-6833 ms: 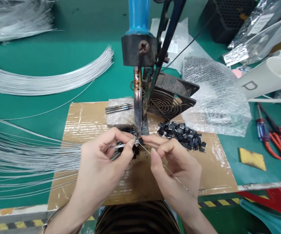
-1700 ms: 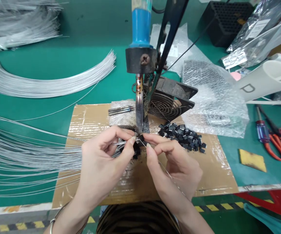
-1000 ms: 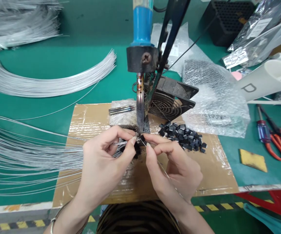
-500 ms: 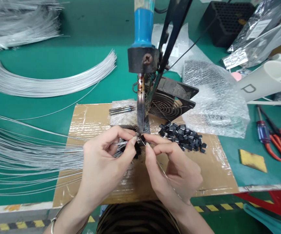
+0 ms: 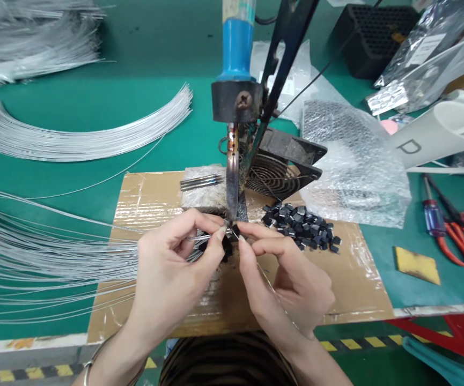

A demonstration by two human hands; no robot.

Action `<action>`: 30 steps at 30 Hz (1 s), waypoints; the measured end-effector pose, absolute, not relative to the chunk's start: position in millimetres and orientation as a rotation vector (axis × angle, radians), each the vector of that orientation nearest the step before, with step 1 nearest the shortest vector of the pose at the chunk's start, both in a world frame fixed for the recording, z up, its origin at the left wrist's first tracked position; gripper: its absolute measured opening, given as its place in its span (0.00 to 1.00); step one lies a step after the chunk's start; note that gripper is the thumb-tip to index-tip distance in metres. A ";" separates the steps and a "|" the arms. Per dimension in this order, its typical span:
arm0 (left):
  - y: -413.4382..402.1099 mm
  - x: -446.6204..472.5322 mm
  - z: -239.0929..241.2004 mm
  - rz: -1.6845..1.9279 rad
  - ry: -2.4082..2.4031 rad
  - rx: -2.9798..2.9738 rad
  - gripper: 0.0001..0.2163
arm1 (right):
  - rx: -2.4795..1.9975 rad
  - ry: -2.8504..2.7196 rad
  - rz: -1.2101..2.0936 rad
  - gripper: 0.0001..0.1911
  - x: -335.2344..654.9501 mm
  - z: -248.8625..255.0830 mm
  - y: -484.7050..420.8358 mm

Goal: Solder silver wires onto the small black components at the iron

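My left hand (image 5: pixel 171 268) is closed in a pinch on a thin silver wire (image 5: pixel 199 236) that leads in from the wire bundle (image 5: pixel 34 257) on the left. Its fingertips sit just under the soldering iron tip (image 5: pixel 232 198). My right hand (image 5: pixel 284 279) is closed on a small black part (image 5: pixel 235 230) and a strand of solder wire (image 5: pixel 266 279) that runs back along the palm. Both hands meet at the tip, over a taped cardboard sheet (image 5: pixel 155 198). A pile of small black parts (image 5: pixel 302 225) lies just right of my right hand.
The iron hangs from a blue-handled stand (image 5: pixel 235 69) beside a black fan (image 5: pixel 284 161). Curved wire bundles (image 5: pixel 82 139) lie far left. Bubble wrap (image 5: pixel 356 161), a screwdriver (image 5: pixel 433 214), red scissors (image 5: pixel 463 241) and a yellow pad (image 5: pixel 417 264) sit to the right.
Both hands stay pinched under the iron tip. My right fingers have shifted slightly left and closer to my left fingertips.
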State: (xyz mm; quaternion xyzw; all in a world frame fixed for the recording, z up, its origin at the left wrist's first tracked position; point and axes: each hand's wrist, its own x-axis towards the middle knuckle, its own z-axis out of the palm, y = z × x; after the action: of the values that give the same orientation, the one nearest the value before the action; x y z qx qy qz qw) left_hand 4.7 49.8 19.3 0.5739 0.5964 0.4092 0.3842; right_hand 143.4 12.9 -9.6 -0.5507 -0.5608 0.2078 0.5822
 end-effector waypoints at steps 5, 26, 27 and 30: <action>51.7 4.9 17.8 1.029 1.523 1.478 0.06 | -1.301 -1.314 0.466 0.12 143.4 -10.0 12.7; 48.9 3.3 17.5 1.027 1.523 1.476 0.06 | -1.276 -1.313 0.459 0.13 143.3 -10.5 13.4; 48.9 3.1 17.4 1.026 1.521 1.474 0.05 | -1.276 -1.308 0.466 0.12 143.4 -10.5 13.2; 49.2 3.4 17.1 1.021 1.529 1.472 0.05 | -1.292 -1.290 0.494 0.11 144.1 -10.9 12.6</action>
State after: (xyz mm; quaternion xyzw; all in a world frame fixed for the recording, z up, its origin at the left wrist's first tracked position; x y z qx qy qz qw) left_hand 3.4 49.2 17.1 0.5773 0.5996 0.4004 0.3832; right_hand 144.1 12.6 -10.9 -0.5541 -0.5531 0.2116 0.5851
